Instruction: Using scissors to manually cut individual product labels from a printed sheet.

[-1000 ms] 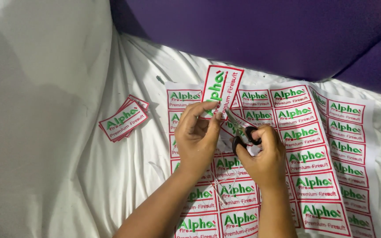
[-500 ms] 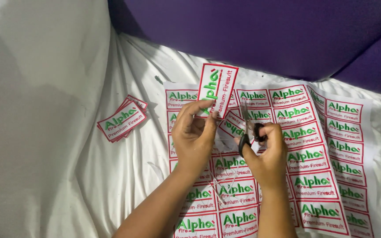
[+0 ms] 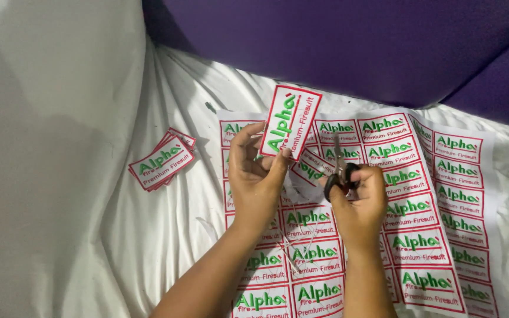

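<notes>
My left hand (image 3: 255, 175) pinches a strip of rectangular cloth labels (image 3: 290, 122), white with red borders and green lettering; the top label stands upright above my fingers. My right hand (image 3: 357, 203) grips small black-handled scissors (image 3: 341, 171), blades pointing up beside the strip's lower label. Under both hands lies a large white fabric sheet of the same labels (image 3: 419, 194), printed in rows.
A small stack of cut labels (image 3: 161, 160) lies on the crumpled white cloth (image 3: 89, 176) to the left. A dark purple surface (image 3: 349, 47) rises behind the sheet. Thin thread-like trimmings lie on the sheet near my wrists.
The scissors swung from slanting left toward the strip to pointing upward, and my right hand shifted slightly right. The held strip stayed raised in my left hand.
</notes>
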